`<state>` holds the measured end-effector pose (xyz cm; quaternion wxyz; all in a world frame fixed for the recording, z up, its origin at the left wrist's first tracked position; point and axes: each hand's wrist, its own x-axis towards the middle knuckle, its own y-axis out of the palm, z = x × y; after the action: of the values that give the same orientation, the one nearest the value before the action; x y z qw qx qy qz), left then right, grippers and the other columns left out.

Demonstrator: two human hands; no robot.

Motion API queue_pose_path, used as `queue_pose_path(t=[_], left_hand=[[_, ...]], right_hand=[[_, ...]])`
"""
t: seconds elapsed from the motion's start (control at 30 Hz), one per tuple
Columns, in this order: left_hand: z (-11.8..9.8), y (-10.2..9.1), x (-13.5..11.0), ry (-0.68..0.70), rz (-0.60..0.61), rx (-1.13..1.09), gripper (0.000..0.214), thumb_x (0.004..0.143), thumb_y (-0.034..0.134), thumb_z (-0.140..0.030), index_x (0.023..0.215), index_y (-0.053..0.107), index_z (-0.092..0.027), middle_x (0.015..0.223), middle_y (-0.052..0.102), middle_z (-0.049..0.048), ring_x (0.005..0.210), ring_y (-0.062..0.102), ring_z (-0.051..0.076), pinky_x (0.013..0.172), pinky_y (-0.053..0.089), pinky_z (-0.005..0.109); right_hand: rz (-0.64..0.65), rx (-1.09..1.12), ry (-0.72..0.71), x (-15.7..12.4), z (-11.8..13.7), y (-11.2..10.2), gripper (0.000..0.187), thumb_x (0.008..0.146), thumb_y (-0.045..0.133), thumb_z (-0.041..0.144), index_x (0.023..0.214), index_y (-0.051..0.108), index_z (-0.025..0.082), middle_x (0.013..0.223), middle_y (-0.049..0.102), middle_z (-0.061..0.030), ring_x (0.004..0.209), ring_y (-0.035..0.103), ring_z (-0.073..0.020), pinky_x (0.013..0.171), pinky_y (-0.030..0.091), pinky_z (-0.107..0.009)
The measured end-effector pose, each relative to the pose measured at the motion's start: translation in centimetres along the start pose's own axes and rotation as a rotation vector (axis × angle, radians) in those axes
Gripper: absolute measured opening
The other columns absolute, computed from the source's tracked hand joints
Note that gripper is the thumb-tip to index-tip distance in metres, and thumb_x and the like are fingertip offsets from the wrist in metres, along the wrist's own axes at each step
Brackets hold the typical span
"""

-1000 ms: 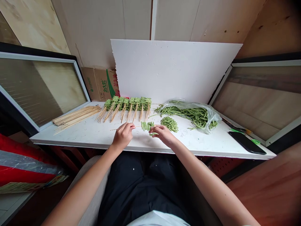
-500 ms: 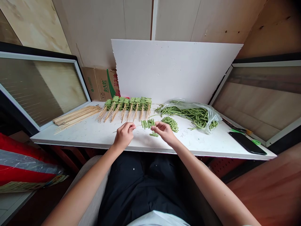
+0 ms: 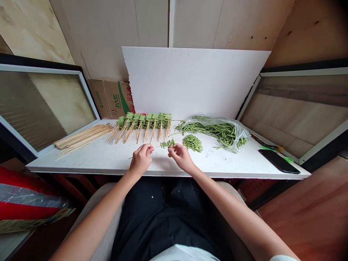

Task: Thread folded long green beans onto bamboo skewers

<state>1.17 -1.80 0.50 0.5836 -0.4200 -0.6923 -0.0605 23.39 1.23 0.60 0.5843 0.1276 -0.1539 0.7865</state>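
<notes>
Pinched closed, my left hand (image 3: 141, 156) grips a bamboo skewer (image 3: 157, 146) near the table's front edge. Cut green bean pieces (image 3: 165, 144) are threaded side by side on the skewer's far part. At the right end of that row, my right hand (image 3: 181, 156) is closed, thumb and fingers pressed on the green beans; its fingertips partly hide the last pieces. Just beyond my right hand lies a small pile of cut green beans (image 3: 193, 143). Finished bean skewers (image 3: 146, 121) stand stacked in a row behind, their bare sticks pointing towards me.
Loose bamboo skewers (image 3: 83, 137) lie on the left of the white table (image 3: 108, 159). A clear plastic bag of long green beans (image 3: 217, 130) sits right of centre. At the right end are a black phone (image 3: 278, 161) and scissors (image 3: 265, 143). A white board (image 3: 195, 83) leans at the back.
The threaded green beans have turned and tilted on the skewer. My right hand has moved slightly left and closed more tightly around their right end. The whole view has shifted a little.
</notes>
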Motion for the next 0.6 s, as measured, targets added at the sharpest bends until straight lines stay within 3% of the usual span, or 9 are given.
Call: queue_pose_path(t=[0.23,0.37,0.43,0.5,0.6], left_hand=[[0.3,0.1,0.0,-0.093,-0.005,-0.012,0.013,0.097,0.056,-0.017,0.091,0.066,-0.021,0.074,0.072,0.0028,0.066,0.070,0.019,0.065,0.054,0.028],[1.5,-0.3,0.2,-0.139,-0.033,0.003,0.012,0.097,0.056,-0.020,0.092,0.067,-0.020,0.074,0.073,0.0033,0.069,0.071,0.020,0.068,0.055,0.030],[2.3,-0.6,0.3,-0.149,-0.049,0.024,0.011,0.096,0.057,-0.020,0.092,0.067,-0.020,0.075,0.073,0.0037,0.070,0.072,0.021,0.069,0.055,0.030],[3.0,-0.8,0.4,-0.153,-0.060,0.048,0.010,0.095,0.058,-0.020,0.092,0.068,-0.020,0.076,0.074,0.0043,0.071,0.071,0.021,0.070,0.054,0.031],[3.7,-1.0,0.5,-0.162,-0.058,0.065,0.010,0.095,0.058,-0.020,0.093,0.068,-0.020,0.078,0.075,0.0050,0.072,0.071,0.021,0.070,0.054,0.031]], right_hand=[[0.129,0.190,0.130,0.0,1.7,-0.4,0.038,0.081,0.078,0.058,0.089,0.071,0.022,0.082,0.070,-0.0044,0.080,0.068,-0.0192,0.059,0.047,-0.026],[0.211,0.079,0.180,0.6,1.9,-1.9,0.038,0.078,0.081,0.056,0.088,0.075,0.020,0.089,0.077,-0.0087,0.083,0.070,-0.0212,0.057,0.050,-0.026],[0.144,-0.054,0.174,1.3,1.4,-3.9,0.038,0.076,0.084,0.054,0.088,0.077,0.019,0.087,0.078,-0.0101,0.077,0.070,-0.0217,0.056,0.050,-0.028],[-0.032,-0.201,0.125,2.2,0.5,-6.7,0.035,0.074,0.085,0.050,0.088,0.079,0.018,0.083,0.079,-0.0105,0.070,0.070,-0.0227,0.057,0.051,-0.032],[-0.222,-0.473,0.024,3.8,-0.7,-11.3,0.022,0.076,0.082,0.038,0.083,0.079,0.017,0.082,0.079,-0.0112,0.073,0.072,-0.0250,0.070,0.055,-0.037]])
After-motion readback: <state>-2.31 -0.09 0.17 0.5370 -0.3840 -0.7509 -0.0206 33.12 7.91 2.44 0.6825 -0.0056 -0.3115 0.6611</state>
